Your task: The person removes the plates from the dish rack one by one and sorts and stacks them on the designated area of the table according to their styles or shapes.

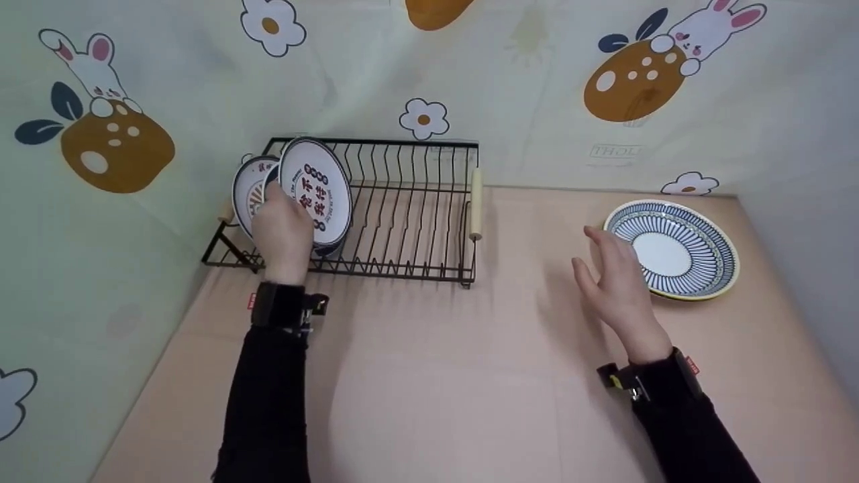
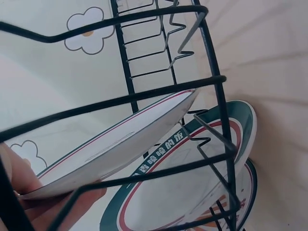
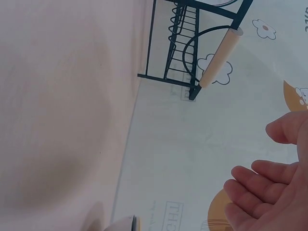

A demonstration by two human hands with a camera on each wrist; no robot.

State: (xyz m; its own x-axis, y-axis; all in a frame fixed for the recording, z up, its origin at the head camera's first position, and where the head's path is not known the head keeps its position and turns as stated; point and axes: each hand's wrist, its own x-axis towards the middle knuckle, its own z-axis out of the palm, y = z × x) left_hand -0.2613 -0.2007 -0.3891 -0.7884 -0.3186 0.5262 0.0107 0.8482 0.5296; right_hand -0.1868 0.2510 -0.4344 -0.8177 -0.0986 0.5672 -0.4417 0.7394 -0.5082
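My left hand [image 1: 285,231] grips the edge of a white plate [image 1: 333,178] with a dark rim and red lettering. That plate stands tilted in the left part of a black wire dish rack [image 1: 473,272]. Left of it, other plates lean in the rack, among them a dark-rimmed one with an orange pattern [image 1: 249,178]. In the left wrist view, the gripped plate [image 2: 130,139] shows edge-on beside a green-rimmed plate [image 2: 178,173]. Over on the right, my right hand [image 1: 624,288] holds nothing, its fingers extended near a blue-and-white patterned plate [image 1: 661,253] lying on the table.
A wooden handle [image 1: 476,201] sits at the rack's right end. Behind rack and table hangs a pale cloth [image 1: 510,87] printed with rabbits, fruit and flowers. Wire slots run to the right of the gripped plate. Pink table surface [image 1: 443,376] stretches toward me.
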